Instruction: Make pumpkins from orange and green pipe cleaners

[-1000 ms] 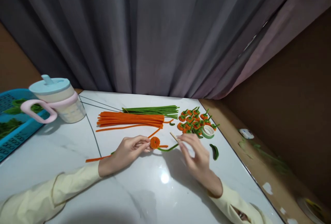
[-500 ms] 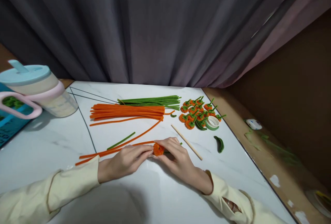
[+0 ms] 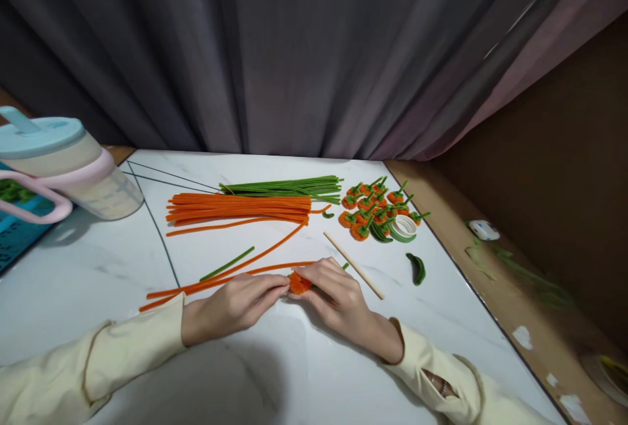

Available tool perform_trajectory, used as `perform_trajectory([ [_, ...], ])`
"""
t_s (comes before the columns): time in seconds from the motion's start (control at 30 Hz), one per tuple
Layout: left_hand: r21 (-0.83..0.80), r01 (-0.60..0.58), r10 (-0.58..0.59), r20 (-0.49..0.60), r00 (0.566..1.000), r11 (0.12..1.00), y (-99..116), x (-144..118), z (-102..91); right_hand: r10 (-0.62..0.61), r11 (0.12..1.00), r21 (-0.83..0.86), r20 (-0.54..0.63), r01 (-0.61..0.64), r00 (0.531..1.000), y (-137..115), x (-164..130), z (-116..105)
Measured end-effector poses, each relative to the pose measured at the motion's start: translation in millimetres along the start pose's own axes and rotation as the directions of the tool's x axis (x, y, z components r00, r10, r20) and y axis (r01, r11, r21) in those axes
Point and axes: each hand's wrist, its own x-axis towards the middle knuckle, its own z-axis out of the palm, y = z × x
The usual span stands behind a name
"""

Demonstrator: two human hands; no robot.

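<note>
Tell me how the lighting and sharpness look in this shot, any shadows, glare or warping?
Head view: soft overhead light on the marble table, no hard glare; a broad dark shadow lies near the bottom edge by the left hand. The right hand and orange coil are fairly sharp. The drinking cup bulges at the left edge, and the table edges splay from wide-angle distortion.

One head view, looking forward and down across the marble table (image 3: 304, 373) toward the curtain (image 3: 294, 52), hands close below.

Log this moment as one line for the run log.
left hand: pinching orange coil | right hand: pinching same coil | wooden stick: lying beside right hand | table: marble
</note>
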Motion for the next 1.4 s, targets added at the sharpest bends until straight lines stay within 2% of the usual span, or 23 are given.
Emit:
perform_trajectory([
  [0.17,-0.025,0.062,-0.062,0.005,0.998,0.998,-0.4,3.4,0.6,0.025,1.000,0.014,-0.009,-0.025,1.000,-1.2,1.1,0.4],
  [0.27,-0.039,0.054,-0.053,0.018,0.998,0.998,-0.2,3.8,0.9,0.038,0.999,0.023,0.000,-0.038,0.999,-1.3,1.1,0.5],
  [0.43,0.069,-0.063,0.063,-0.007,0.998,0.996,-0.9,3.5,1.1,0.030,1.000,0.008,-0.004,-0.030,1.000,-0.6,0.4,1.8],
  [0.67,0.297,-0.283,0.260,0.116,0.959,0.912,-3.2,4.9,1.5,-0.003,0.999,-0.041,-0.004,0.003,1.000,3.2,-2.2,4.2],
  [1.0,0.443,-0.339,0.258,0.234,0.937,0.830,1.3,8.4,3.7,-0.045,0.989,-0.140,0.044,0.051,0.998,0.9,-1.2,3.9],
  [1.13,0.390,-0.324,0.256,0.217,0.942,0.862,1.1,7.1,3.6,-0.050,0.988,-0.146,0.048,0.056,0.998,0.4,-0.6,3.9],
  [1.23,0.296,-0.271,0.216,0.204,0.955,0.916,0.9,5.5,3.7,-0.052,0.990,-0.132,0.045,0.058,0.998,1.3,-0.9,4.6],
  [1.3,0.212,-0.182,0.139,0.202,0.969,0.960,0.5,5.2,4.5,-0.043,0.990,-0.130,0.041,0.048,0.998,1.8,-1.2,4.8],
  [1.4,0.042,0.033,-0.040,0.162,0.986,0.999,-0.7,5.9,6.8,-0.018,0.990,-0.140,0.023,0.021,1.000,1.7,-1.4,3.9],
])
